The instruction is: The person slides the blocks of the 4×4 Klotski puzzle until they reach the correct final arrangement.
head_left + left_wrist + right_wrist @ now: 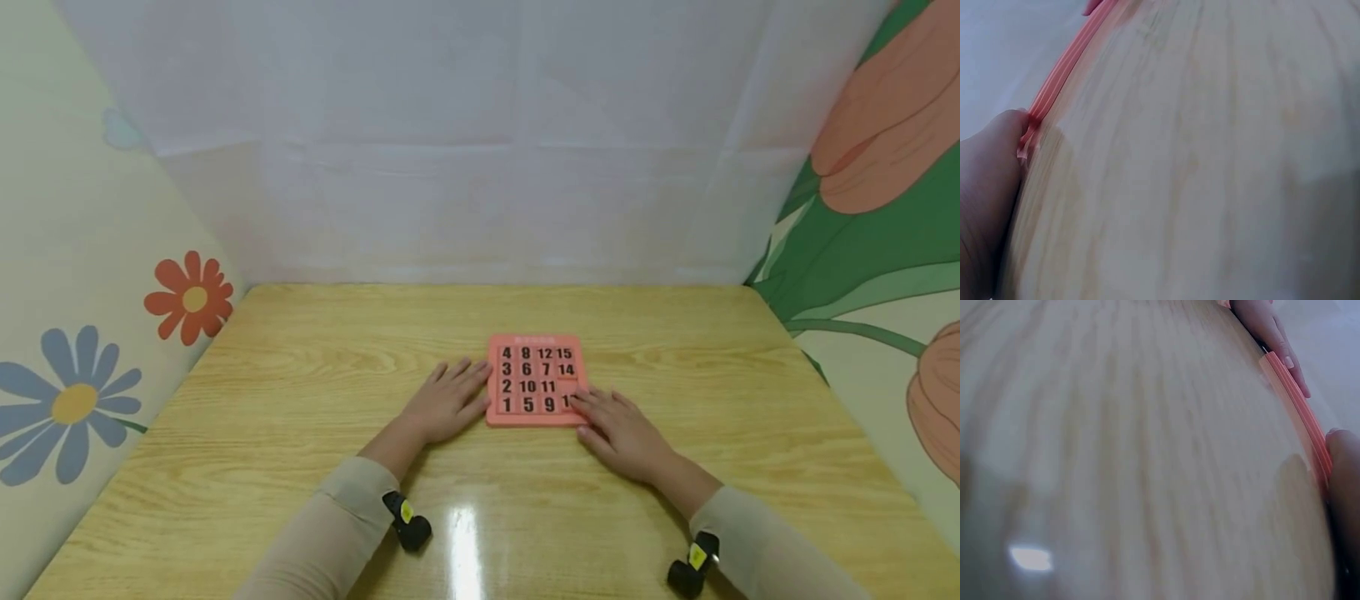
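A pink sliding number puzzle (527,387) lies flat on the table, its black-numbered tiles in a square frame. A gap shows at the right end of its third row, below tile 14. My left hand (450,400) lies beside the frame, fingers extended, fingertips and thumb at its left edge. At the lower right corner, my right hand (626,433) rests its fingertips on a tile whose number is partly hidden, its thumb by the frame's side. Both wrist views show the puzzle's thin pink side (1066,62) edge-on, with the right thumb (1344,462) close against it.
The wood-grain table (337,333) stretches around the puzzle. Behind it hangs a white cloth (480,167); flower-printed panels (75,250) stand at both sides. Black wrist cameras (411,527) sit on both sleeves.
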Demonstrator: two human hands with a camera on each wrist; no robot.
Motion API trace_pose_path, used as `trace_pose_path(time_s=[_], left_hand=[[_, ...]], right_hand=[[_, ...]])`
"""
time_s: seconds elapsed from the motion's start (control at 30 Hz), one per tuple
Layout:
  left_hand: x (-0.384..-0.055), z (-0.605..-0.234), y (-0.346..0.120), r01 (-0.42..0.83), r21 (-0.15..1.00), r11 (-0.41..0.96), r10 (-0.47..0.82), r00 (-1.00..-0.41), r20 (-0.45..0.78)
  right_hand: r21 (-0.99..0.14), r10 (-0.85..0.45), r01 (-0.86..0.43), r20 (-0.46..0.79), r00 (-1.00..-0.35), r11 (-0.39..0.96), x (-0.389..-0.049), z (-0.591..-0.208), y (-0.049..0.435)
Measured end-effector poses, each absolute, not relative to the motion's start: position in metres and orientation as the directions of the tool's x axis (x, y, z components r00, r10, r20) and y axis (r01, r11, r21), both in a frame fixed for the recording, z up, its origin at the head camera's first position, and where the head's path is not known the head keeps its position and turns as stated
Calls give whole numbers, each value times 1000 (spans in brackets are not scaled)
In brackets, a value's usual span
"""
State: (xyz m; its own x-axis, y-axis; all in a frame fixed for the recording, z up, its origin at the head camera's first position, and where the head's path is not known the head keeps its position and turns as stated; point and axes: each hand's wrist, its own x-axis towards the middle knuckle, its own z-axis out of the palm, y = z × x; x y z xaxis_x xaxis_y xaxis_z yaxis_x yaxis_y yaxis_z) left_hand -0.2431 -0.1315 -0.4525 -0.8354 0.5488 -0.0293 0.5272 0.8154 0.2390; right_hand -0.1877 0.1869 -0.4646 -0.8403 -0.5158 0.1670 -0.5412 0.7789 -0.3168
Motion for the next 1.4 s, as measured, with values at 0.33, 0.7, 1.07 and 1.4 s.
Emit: trace_pose_path(time_s=[0.33, 0.7, 1.07, 1.4], left_hand=[[-243, -454, -131, 526, 249, 813, 547, -837, -16], [-247, -459, -133, 521, 264, 812, 542, -840, -9], [-244, -453, -130, 526, 246, 814, 546, -838, -15], [-243, -454, -128, 533, 232, 814, 552, -834, -21]], right_hand=[[-302, -530, -560, 182, -828, 772, -183, -465, 188], [-304, -538, -571, 191, -821, 763, -185, -465, 188], [-381, -455, -493, 191, -870, 782, -208, -462, 185], [-395, -445, -471, 160, -881, 789, -225, -459, 178]])
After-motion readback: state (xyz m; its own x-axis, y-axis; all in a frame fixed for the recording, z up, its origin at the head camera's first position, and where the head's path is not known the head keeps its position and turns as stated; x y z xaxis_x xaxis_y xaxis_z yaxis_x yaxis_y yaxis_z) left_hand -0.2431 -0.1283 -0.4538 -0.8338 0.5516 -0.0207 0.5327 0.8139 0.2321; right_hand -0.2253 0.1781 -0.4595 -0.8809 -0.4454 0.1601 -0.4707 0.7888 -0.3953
